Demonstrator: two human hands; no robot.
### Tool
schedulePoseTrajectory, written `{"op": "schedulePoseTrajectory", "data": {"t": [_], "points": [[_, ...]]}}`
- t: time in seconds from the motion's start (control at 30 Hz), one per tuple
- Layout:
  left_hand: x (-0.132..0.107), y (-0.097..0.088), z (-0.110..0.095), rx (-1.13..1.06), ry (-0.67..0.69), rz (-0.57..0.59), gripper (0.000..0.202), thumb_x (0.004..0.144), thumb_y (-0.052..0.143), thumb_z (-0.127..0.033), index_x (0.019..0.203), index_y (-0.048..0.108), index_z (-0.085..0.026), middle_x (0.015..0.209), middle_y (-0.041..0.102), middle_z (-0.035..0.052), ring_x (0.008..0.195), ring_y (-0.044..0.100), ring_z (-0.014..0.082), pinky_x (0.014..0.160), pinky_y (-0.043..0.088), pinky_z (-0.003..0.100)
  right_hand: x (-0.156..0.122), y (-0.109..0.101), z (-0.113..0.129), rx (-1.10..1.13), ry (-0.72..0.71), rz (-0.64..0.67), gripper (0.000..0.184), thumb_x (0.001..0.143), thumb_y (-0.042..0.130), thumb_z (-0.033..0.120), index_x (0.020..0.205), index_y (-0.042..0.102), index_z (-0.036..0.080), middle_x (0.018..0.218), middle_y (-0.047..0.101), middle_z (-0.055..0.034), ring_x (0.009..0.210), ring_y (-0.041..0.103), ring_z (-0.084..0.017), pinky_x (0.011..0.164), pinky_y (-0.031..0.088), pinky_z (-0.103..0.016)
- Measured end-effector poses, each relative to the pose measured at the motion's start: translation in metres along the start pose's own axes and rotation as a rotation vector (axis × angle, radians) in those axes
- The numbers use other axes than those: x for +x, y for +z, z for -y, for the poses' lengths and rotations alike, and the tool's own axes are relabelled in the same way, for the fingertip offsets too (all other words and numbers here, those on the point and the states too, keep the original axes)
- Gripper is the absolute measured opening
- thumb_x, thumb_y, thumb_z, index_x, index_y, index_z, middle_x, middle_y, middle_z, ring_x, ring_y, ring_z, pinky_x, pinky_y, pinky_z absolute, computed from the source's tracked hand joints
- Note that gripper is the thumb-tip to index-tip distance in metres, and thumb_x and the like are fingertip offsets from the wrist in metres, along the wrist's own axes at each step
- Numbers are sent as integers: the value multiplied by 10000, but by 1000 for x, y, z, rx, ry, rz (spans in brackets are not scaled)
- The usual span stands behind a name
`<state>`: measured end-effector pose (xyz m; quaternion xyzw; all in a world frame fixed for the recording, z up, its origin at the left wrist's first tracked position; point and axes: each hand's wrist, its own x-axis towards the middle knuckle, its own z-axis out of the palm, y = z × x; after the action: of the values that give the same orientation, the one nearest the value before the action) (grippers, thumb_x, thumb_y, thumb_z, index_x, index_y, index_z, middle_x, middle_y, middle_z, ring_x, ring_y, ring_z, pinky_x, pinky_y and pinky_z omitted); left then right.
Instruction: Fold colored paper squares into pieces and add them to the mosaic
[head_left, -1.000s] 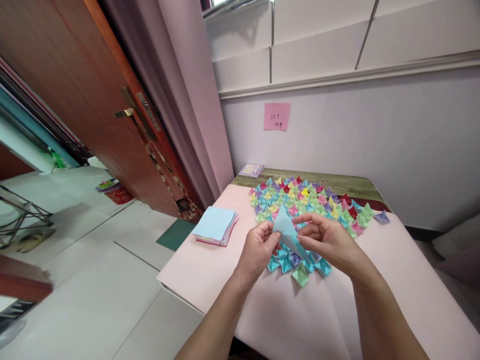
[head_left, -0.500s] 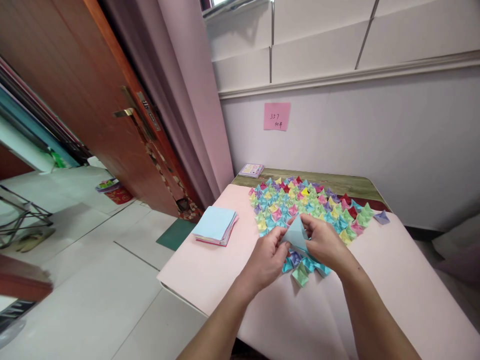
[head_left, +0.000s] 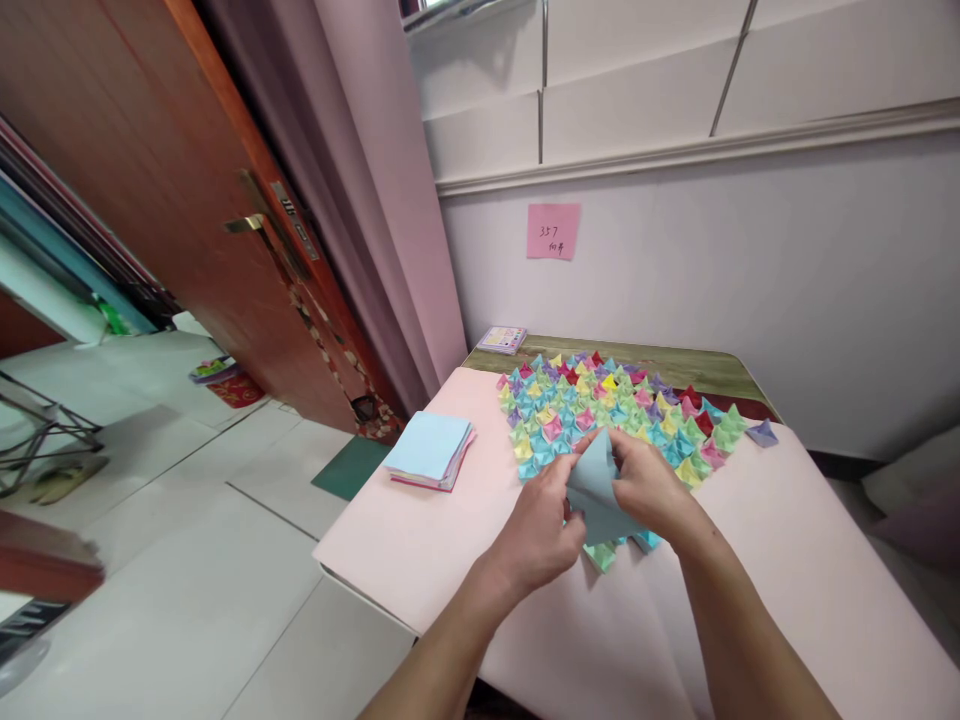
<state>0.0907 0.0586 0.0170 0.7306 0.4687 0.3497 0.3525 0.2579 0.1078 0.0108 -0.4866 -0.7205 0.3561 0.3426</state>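
Observation:
A light blue sheet of origami paper (head_left: 600, 495), partly folded, is held up between both hands above the table. My left hand (head_left: 544, 520) grips its left edge, with the thumb at the lower part and fingers behind. On the other side my right hand (head_left: 652, 485) pinches the paper near its upper right. Below and behind the hands lie many small folded paper boats (head_left: 615, 400) in blue, green, pink, yellow, purple and red, set close together. A stack of square paper (head_left: 431, 447), light blue on top, rests at the left of the table.
The table (head_left: 450, 560) has a pink cover, with a bare wood-grain strip at the back. A small pack of cards or paper (head_left: 503, 340) lies at the far left corner. A lone purple boat (head_left: 763, 433) sits far right. Left stand a curtain and a wooden door (head_left: 187, 200).
The blue paper now shows a larger, flatter face that hangs lower. My left hand has shifted its grip, with the thumb moved down. My right hand stays nearly in place.

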Motion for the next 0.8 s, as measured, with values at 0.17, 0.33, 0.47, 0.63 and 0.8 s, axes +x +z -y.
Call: {"op": "schedulePoseTrajectory", "data": {"t": [0.17, 0.33, 0.47, 0.63, 0.8], "points": [[-1, 2, 0, -267, -36, 32, 530, 713, 514, -42, 1213, 561, -208, 941, 622, 38, 731, 556, 159, 684, 422, 264, -1, -3, -1, 84, 12, 30, 323, 644, 555, 132, 943, 669, 180, 740, 678, -3, 692, 619, -181, 562, 450, -227], [-1, 2, -3, -676, -78, 96, 451, 769, 538, -76, 1203, 570, -195, 1072, 645, 84, 851, 612, 167, 720, 457, 246, -2, -5, -3, 214, 39, 61, 306, 640, 595, 160, 936, 669, 165, 737, 693, -11, 641, 611, -177, 528, 462, -230], [-1, 5, -5, -745, -99, 97, 435, 760, 579, -74, 1180, 583, -191, 1036, 658, 75, 863, 637, 171, 739, 476, 250, -2, -5, -2, 206, 47, 52, 289, 646, 600, 174, 924, 676, 159, 744, 694, -23, 637, 618, -179, 528, 470, -234], [-1, 7, -4, -554, -70, 38, 438, 765, 599, -88, 1189, 584, -198, 1056, 665, 71, 882, 644, 194, 807, 498, 297, -3, -5, -1, 166, 43, 32, 274, 645, 579, 160, 896, 687, 155, 711, 686, -16, 639, 611, -177, 543, 462, -237], [0, 8, 7, -57, 80, -90, 497, 740, 547, -49, 1197, 615, -232, 1137, 674, 87, 1009, 628, 271, 897, 474, 378, -3, -2, 1, 154, 47, 63, 290, 646, 624, 169, 929, 685, 172, 711, 681, 3, 647, 618, -179, 538, 454, -234]]}}
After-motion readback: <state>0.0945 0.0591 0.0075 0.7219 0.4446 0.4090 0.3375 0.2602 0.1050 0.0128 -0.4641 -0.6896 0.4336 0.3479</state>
